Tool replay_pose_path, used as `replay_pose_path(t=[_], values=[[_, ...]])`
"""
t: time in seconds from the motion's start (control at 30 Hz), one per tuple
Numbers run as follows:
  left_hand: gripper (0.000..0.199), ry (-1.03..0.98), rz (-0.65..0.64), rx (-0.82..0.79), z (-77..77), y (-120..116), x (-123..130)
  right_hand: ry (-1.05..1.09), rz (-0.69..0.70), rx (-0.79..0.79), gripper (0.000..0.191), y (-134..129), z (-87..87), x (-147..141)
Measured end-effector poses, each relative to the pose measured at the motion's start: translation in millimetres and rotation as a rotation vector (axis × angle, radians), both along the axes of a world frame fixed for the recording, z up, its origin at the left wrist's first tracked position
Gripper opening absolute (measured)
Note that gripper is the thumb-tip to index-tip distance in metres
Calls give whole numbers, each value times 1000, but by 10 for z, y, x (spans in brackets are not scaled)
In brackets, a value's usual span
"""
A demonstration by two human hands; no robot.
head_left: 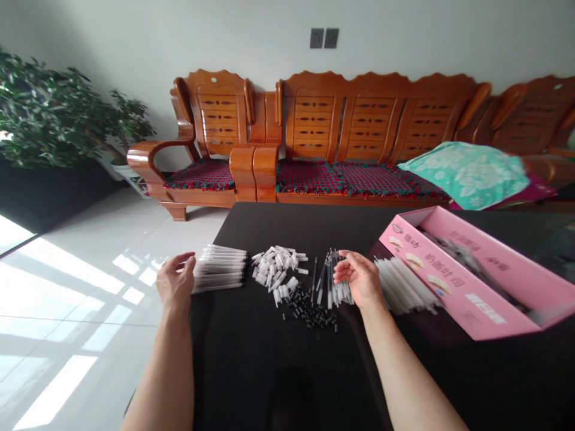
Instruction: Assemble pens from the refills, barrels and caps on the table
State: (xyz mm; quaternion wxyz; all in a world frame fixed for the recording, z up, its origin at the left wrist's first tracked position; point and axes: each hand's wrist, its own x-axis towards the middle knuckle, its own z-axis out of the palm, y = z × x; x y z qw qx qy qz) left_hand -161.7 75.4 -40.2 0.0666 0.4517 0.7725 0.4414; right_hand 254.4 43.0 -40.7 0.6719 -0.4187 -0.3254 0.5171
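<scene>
My left hand (176, 281) is at the left ends of a row of pens (220, 269), pale translucent tubes with dark tips on the right. Its fingers are loosely bent and apart, and no object shows in them. My right hand (362, 280) hovers by a bundle of pen refills (332, 278) with dark ink, its fingers half curled with nothing visible between them. Between the hands lie a heap of white pen caps (276, 263) and a scatter of small black plugs (314, 312). Right of my right hand are clear empty pen barrels (406, 286).
On the right of the black table (269, 353) stands an open pink box (458, 287) with greyish contents. Behind is a wooden bench (368, 120) with a turquoise pillow (471, 173). A leafy plant (58, 114) stands at the left, above a tiled floor (103, 269).
</scene>
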Motion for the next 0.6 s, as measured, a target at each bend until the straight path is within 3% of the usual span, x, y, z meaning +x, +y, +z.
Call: replay_pose_path(t=[0.1, 0.23, 0.33, 0.4, 0.47, 0.6], values=[[35, -12, -12, 106, 207, -7, 310, -56, -222, 42, 31, 22, 16, 137], [32, -186, -420, 214, 359, 8, 1113, -172, -445, 33, 28, 56, -27, 326], [25, -234, -626, 180, 245, -43, 1731, -337, -494, -58, 26, 70, -91, 419], [21, -176, -680, 151, 99, -105, 1996, -518, -466, -150, 24, 62, -105, 469], [19, -78, -738, 138, -32, -162, 2108, -799, -372, -270, 19, 34, -73, 511], [18, 36, -703, 136, -116, -163, 2022, -1537, -146, -469, 12, -56, 91, 520]])
